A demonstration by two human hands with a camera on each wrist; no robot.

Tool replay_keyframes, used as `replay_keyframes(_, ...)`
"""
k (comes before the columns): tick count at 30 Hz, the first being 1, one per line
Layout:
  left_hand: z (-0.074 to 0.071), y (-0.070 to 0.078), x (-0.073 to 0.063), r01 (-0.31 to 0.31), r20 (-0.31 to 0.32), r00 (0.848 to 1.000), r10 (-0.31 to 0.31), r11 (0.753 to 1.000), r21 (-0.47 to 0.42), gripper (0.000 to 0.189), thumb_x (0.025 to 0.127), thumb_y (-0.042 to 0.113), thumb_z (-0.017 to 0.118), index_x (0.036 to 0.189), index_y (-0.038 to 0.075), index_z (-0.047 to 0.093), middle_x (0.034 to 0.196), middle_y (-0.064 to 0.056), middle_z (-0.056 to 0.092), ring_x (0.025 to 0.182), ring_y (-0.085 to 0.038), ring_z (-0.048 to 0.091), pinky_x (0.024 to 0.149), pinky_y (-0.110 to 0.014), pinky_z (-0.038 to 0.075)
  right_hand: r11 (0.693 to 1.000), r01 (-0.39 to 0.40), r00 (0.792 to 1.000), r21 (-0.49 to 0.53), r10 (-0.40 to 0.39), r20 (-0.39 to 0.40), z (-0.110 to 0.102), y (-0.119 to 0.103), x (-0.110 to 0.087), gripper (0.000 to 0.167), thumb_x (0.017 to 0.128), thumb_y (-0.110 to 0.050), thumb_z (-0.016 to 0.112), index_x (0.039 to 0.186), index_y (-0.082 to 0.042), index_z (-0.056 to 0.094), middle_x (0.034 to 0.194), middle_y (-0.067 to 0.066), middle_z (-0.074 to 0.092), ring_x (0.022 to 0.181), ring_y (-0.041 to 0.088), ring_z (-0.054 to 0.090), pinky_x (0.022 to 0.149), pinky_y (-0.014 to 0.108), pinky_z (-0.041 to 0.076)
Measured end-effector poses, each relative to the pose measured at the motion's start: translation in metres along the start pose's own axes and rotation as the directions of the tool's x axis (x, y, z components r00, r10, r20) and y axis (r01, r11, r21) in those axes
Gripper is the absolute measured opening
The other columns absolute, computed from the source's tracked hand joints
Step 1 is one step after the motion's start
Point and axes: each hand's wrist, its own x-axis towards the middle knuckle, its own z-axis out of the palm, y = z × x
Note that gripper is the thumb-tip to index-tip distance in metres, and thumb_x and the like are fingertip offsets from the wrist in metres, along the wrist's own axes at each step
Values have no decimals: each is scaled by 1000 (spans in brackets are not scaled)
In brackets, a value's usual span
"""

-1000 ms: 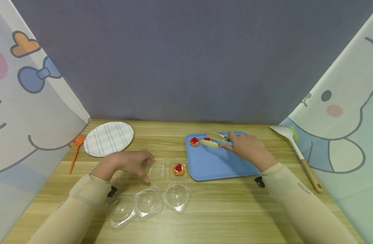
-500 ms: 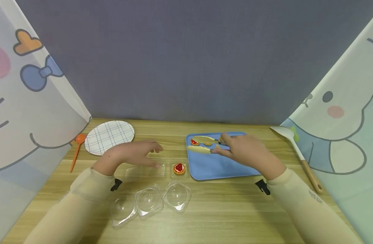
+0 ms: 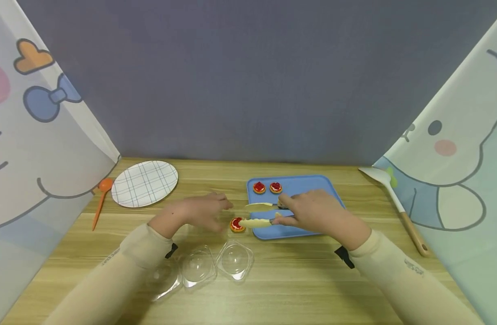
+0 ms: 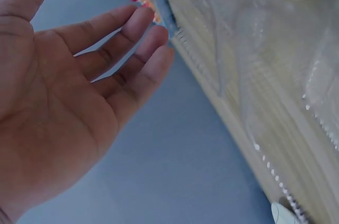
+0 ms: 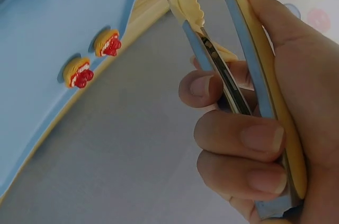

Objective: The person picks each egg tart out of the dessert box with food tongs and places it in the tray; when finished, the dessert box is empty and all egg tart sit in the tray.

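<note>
My right hand (image 3: 321, 214) grips a pair of tongs (image 3: 256, 223) with cream-coloured tips, spread apart. The lower tip overlaps a small fruit tart (image 3: 234, 225) with red topping, which sits in a clear container; contact cannot be told. In the right wrist view, curled fingers (image 5: 238, 134) wrap the handles of the tongs (image 5: 259, 70). My left hand (image 3: 201, 212), blurred, hovers just left of that tart, over the clear container. The left wrist view shows this hand (image 4: 58, 91) with loosely extended fingers and nothing in them. Two more tarts (image 5: 79, 72) lie on the blue tray (image 3: 269, 232).
Three clear domed lids (image 3: 234, 260) lie at the front left. A checked plate (image 3: 144, 184) and an orange spoon (image 3: 100, 203) are at the back left. A white spatula with a wooden handle (image 3: 411, 228) lies at the right edge. A grey wall (image 3: 248, 90) closes the back.
The tongs have moved from the tray's tarts toward the front left, to the tart in the container. My left hand has shifted right, toward the same tart. Both tray tarts are visible again.
</note>
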Motion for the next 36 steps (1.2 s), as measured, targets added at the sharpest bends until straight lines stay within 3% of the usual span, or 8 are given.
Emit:
replay_keyframes(7, 8, 3, 7, 12, 28, 1000, -12, 1000, 0, 88, 82, 29, 87, 156, 3, 49, 155, -14, 52, 151, -40, 44, 123, -53, 44, 1000, 10, 1000, 3, -10, 28, 0, -10, 5, 50, 98, -69, 62, 109, -20, 62, 63, -9, 52, 50, 14, 41, 48, 31, 35)
replay_keyframes(13, 13, 5, 12, 13, 18, 1000, -13, 999, 31, 89, 79, 30, 87, 156, 2, 50, 154, -13, 53, 148, -40, 45, 121, -54, 45, 999, 42, 999, -14, -42, 19, 0, -15, 9, 50, 98, -70, 61, 104, -20, 59, 60, -10, 44, 49, 13, 35, 47, 29, 29)
replay_keyframes(19, 16, 7, 13, 26, 12, 1000, -27, 999, 33, 89, 82, 37, 88, 154, 1, 51, 153, -13, 53, 146, -36, 47, 121, -52, 46, 998, 59, 998, -33, -59, 17, 0, -18, 14, 50, 98, -70, 61, 101, -20, 57, 58, -10, 40, 48, 11, 31, 46, 27, 25)
replay_keyframes(25, 16, 8, 13, 39, 21, 999, -40, 999, 19, 87, 83, 35, 87, 155, 1, 50, 152, -12, 54, 145, -32, 48, 120, -49, 47, 999, 48, 997, -3, -47, 52, 1, -20, 18, 52, 98, -71, 59, 104, -20, 57, 58, -10, 40, 49, 12, 33, 46, 28, 28)
replay_keyframes(36, 16, 8, 15, 18, 33, 999, -19, 999, 32, 86, 85, 37, 88, 153, 1, 52, 149, -12, 55, 144, -33, 50, 121, -48, 47, 997, 75, 993, -29, -72, 89, 3, -24, 28, 51, 100, -70, 57, 99, -19, 53, 56, -9, 30, 50, 10, 30, 48, 28, 26)
